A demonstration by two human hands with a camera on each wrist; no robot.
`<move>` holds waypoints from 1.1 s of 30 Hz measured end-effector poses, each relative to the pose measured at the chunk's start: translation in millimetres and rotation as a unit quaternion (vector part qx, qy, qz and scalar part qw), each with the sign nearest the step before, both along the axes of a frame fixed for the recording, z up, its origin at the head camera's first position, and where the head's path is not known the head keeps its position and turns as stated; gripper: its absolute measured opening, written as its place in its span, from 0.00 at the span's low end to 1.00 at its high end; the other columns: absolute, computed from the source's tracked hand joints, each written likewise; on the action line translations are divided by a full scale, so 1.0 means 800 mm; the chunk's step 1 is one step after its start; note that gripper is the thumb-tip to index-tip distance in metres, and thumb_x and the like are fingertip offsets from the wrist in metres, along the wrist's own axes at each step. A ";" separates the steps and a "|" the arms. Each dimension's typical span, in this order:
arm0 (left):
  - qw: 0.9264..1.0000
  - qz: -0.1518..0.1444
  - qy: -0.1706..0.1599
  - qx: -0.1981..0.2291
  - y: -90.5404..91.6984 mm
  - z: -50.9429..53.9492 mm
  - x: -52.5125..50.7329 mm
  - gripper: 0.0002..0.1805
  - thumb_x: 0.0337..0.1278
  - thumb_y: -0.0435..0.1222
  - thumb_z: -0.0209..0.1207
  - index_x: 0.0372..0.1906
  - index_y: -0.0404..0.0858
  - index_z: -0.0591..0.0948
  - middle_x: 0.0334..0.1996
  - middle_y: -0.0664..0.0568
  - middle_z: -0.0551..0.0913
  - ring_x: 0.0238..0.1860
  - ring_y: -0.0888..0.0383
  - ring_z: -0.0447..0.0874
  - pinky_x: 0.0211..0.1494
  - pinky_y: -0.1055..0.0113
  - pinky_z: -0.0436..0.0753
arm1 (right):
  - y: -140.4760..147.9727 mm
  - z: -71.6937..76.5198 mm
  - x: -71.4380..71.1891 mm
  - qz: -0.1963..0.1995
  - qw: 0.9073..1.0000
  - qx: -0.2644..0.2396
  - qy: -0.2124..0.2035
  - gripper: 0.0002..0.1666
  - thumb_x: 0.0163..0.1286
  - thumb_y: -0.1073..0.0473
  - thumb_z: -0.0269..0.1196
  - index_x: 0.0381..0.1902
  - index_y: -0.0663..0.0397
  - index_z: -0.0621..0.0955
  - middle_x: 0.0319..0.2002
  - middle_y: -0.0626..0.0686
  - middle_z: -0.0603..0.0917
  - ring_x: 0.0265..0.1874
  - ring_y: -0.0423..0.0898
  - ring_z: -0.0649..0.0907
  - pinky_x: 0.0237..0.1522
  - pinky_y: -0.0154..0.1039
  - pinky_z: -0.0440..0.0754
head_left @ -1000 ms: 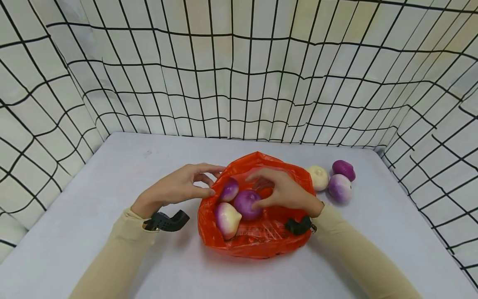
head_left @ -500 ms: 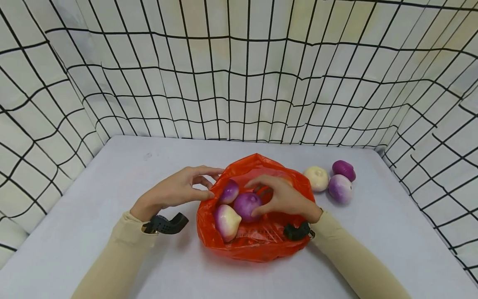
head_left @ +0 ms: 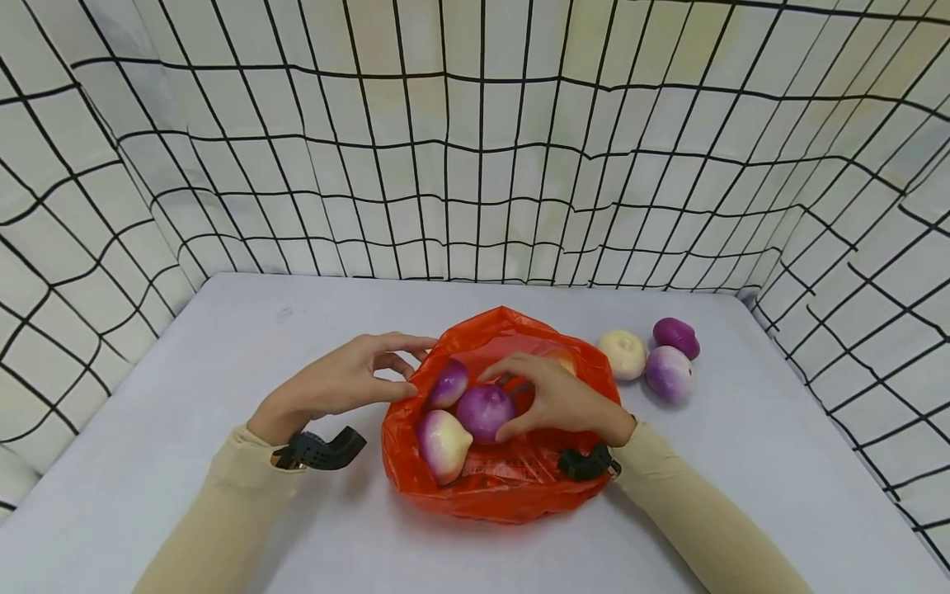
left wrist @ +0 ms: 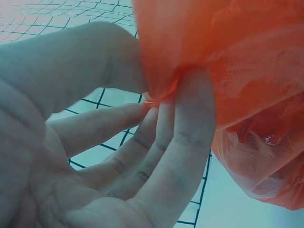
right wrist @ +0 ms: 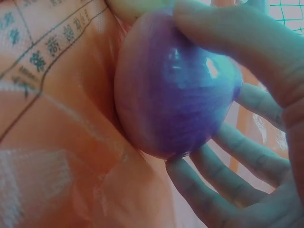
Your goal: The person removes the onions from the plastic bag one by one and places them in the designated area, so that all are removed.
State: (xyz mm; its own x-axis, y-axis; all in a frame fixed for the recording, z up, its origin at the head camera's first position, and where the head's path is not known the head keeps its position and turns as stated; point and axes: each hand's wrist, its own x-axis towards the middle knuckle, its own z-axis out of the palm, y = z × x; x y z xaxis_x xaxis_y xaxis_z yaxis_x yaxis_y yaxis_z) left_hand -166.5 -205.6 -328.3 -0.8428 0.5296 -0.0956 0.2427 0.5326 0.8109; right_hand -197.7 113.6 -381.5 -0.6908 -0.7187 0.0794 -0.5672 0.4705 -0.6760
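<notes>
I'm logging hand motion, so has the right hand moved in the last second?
Yes, slightly: in the head view, the right hand sits lower, farther from the far edge of the white table.

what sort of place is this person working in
Probably a purpose-built recording or test booth rather than a home kitchen, though I can't be certain: pale walls with a black grid rise round a plain white table, and each wrist carries a black device.
</notes>
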 end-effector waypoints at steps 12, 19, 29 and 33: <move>1.000 0.001 -0.003 0.007 0.000 0.002 0.000 0.33 0.64 0.42 0.65 0.74 0.48 0.73 0.65 0.47 0.80 0.58 0.51 0.83 0.56 0.56 0.86 | 0.001 0.000 0.000 0.006 1.000 0.026 0.009 0.35 0.53 0.42 0.81 0.59 0.34 0.81 0.60 0.40 0.82 0.62 0.42 0.80 0.60 0.40 0.84; 1.000 -0.003 -0.006 0.019 0.000 0.002 0.000 0.33 0.65 0.40 0.65 0.74 0.46 0.73 0.65 0.46 0.79 0.58 0.51 0.84 0.55 0.60 0.86 | 0.002 0.002 0.001 0.007 0.999 0.030 0.023 0.34 0.53 0.41 0.81 0.58 0.35 0.82 0.60 0.41 0.82 0.62 0.43 0.80 0.60 0.41 0.85; 1.000 -0.006 0.002 0.010 0.000 0.004 0.001 0.33 0.65 0.40 0.65 0.74 0.47 0.73 0.64 0.47 0.80 0.57 0.52 0.84 0.57 0.58 0.85 | 0.007 0.008 -0.001 -0.004 0.999 0.024 0.047 0.34 0.52 0.41 0.82 0.57 0.32 0.82 0.56 0.38 0.83 0.56 0.38 0.82 0.58 0.39 0.84; 1.000 -0.006 0.004 0.009 0.001 0.003 0.000 0.33 0.65 0.40 0.65 0.74 0.46 0.73 0.64 0.46 0.80 0.57 0.51 0.84 0.57 0.56 0.86 | 0.009 0.012 -0.001 -0.004 0.999 0.017 0.048 0.34 0.51 0.41 0.82 0.56 0.31 0.82 0.55 0.38 0.83 0.55 0.37 0.82 0.57 0.39 0.84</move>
